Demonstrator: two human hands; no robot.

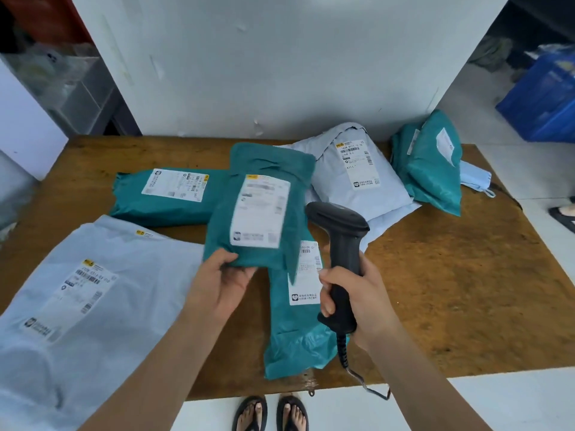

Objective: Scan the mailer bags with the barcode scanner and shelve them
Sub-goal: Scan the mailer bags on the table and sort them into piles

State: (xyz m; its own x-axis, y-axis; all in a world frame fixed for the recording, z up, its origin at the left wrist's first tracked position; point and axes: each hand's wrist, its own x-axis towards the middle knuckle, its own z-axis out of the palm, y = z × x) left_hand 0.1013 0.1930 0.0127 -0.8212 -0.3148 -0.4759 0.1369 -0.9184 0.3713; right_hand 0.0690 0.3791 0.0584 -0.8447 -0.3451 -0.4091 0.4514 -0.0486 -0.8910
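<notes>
left hand (224, 281) pinches a crinkly teal mailer bag (259, 206), white label blurred, above the wooden table (451, 290); right hand (361, 303) wraps the black barcode scanner (340, 244) beside it.

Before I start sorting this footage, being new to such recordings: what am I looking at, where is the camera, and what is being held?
There is no machine here: each grip is a person's bare hand. The one picture comes from a wide-angle camera worn on the head, looking forward and down, so sandalled feet show at the bottom. The left grip holds a teal plastic mailer bag with a white label by its near edge. The right grip holds a black handheld barcode scanner by its handle, head toward that bag. On the brown wooden table lie other teal bags and pale grey mailer bags.
</notes>
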